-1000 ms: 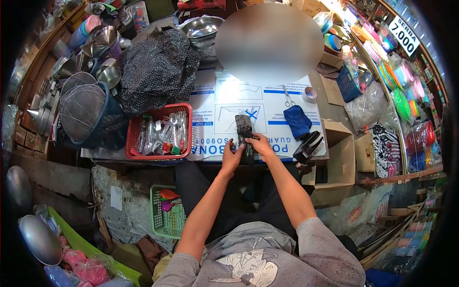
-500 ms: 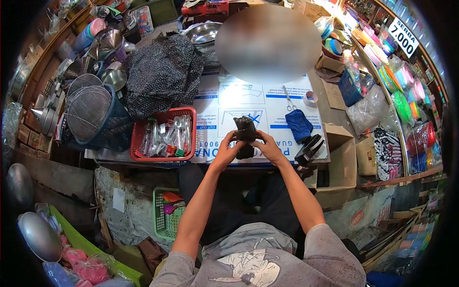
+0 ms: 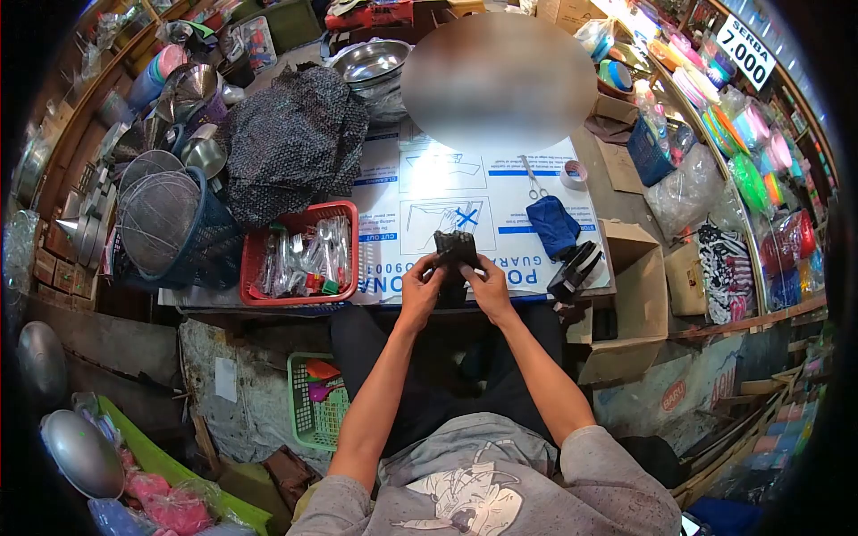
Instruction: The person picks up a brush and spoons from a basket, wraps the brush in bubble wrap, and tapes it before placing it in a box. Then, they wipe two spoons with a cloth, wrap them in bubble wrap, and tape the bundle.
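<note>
Hands met at the near edge of the table (image 3: 621, 210): left hand (image 3: 420, 288) and right hand (image 3: 490, 286) each had its grip clenched on one dark folded cloth (image 3: 456, 245), held just above the printed sheet (image 3: 509, 174), between a red basket (image 3: 248, 259) and a blue bundle (image 3: 552, 225).

Housewares crowd a market stall where a white printed cardboard sheet (image 3: 509, 183) covers the work table, flanked by a red basket (image 3: 295, 299) of clear-wrapped cutlery, a blue basket (image 3: 214, 252) of wire strainers and stacked steel bowls (image 3: 371, 58). Bright plasticware (image 3: 760, 170) lines the well-lit right-hand shelves beneath a price sign (image 3: 744, 49) reading 7.000. A green basket (image 3: 297, 397) sits below the table against a rough, worn wall (image 3: 241, 357).
</note>
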The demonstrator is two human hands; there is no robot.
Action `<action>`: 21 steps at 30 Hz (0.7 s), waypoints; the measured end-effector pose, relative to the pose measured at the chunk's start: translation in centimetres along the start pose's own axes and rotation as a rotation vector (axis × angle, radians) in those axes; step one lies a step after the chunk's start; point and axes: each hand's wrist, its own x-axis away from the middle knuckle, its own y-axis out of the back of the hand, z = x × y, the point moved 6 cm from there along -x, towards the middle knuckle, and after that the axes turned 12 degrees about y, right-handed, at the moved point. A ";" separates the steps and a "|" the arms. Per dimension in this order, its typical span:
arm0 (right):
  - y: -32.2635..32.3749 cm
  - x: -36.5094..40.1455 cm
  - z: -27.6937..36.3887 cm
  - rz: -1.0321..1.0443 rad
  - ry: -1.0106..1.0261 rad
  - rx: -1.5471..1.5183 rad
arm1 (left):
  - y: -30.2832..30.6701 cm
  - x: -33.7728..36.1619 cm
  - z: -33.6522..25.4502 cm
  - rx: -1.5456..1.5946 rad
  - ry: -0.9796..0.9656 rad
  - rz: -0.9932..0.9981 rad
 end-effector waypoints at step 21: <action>0.9 0.1 3.4 -0.310 0.096 0.405 | -0.9 -0.1 -2.0 -0.239 -0.196 -0.058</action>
